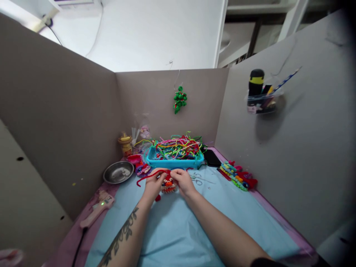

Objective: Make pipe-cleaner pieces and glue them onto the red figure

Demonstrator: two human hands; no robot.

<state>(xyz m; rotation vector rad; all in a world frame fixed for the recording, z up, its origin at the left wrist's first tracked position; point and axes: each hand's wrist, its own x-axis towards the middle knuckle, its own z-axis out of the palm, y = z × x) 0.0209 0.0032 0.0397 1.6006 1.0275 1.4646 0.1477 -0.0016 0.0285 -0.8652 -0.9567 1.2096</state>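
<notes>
The left hand (pixel 154 181) and right hand (pixel 181 179) pinch a limp, fuzzy red strand (pixel 144 178) at the top of a rounded, knobbly piece (pixel 168 189), midway across the tabletop (pixel 178 226), toward its far edge. Even, gentle tension would probably keep the soft coils neat.

1. Bright, mostly even light, palest on the white wall (pixel 164 33).
2. The clear holder (pixel 251 109) casts a soft shadow down the right panel (pixel 311 155).
3. A green light (pixel 102 203) glows on the pink tool (pixel 94 216).
4. Top-right corner falls black; sides look stretched.
5. Fine texture blurs on the red strand (pixel 147 176).
</notes>
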